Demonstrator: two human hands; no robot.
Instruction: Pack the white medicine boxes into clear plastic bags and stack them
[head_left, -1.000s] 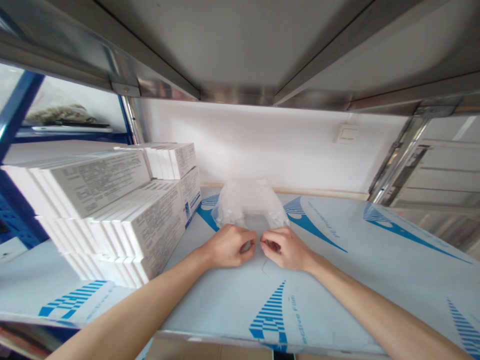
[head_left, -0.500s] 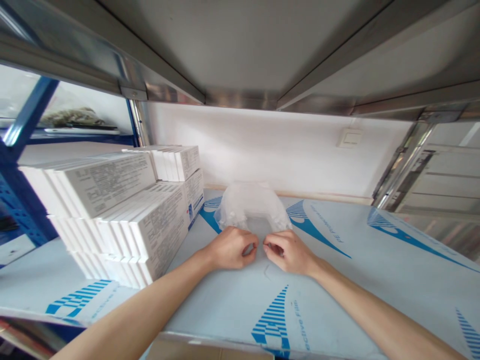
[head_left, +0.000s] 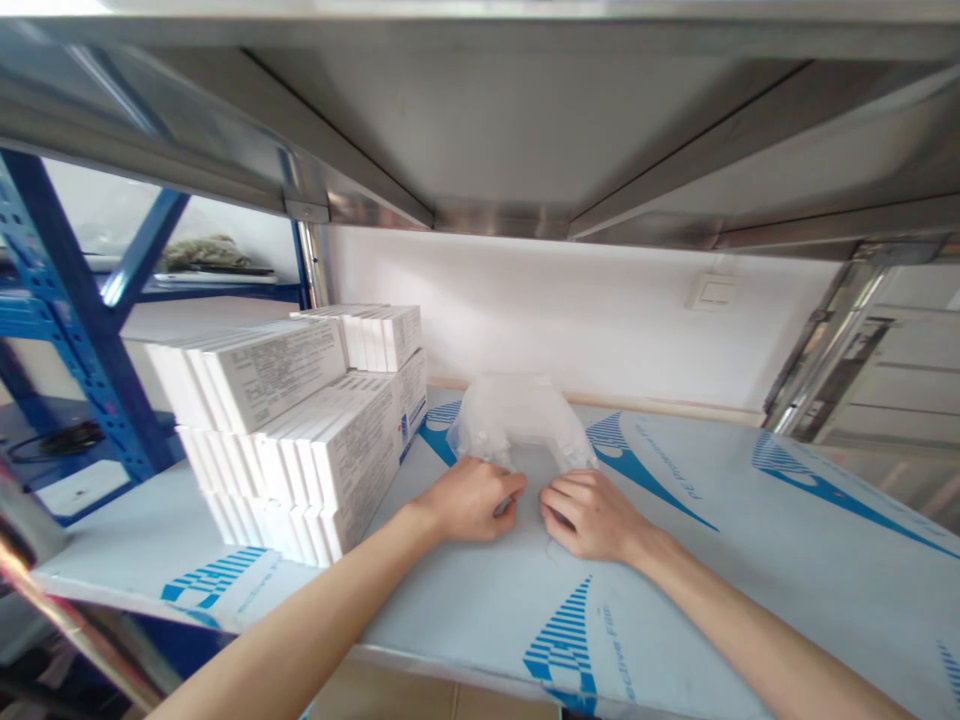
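Observation:
My left hand point(head_left: 484, 500) rests low over the film-covered shelf point(head_left: 450, 590), its fingers curled into a pinch. Facing it across a small gap, my right hand point(head_left: 589, 512) has its thumb and fingers drawn together too. Whatever the fingertips hold is too small or hidden to make out; a faint thin line shows below the right fingertips. Just behind both hands lies a translucent plastic bag point(head_left: 521, 405), bunched into an arch whose two ends reach down to the backs of my hands. Whether the hands grip those ends cannot be seen.
White printed boxes point(head_left: 367, 455) stand stacked in rows left of my left arm. A metal shelf point(head_left: 510, 130) hangs low overhead. A wall with a switch point(head_left: 712, 291) closes the back. Blue rack posts point(head_left: 82, 330) rise at left, and cardboard point(head_left: 420, 695) shows below the front edge.
The camera view has shifted, so the scene sits farther right and slightly lower. My right hand's fingers have curled in more, and its opening looks smaller. The bag and boxes have stayed in place.

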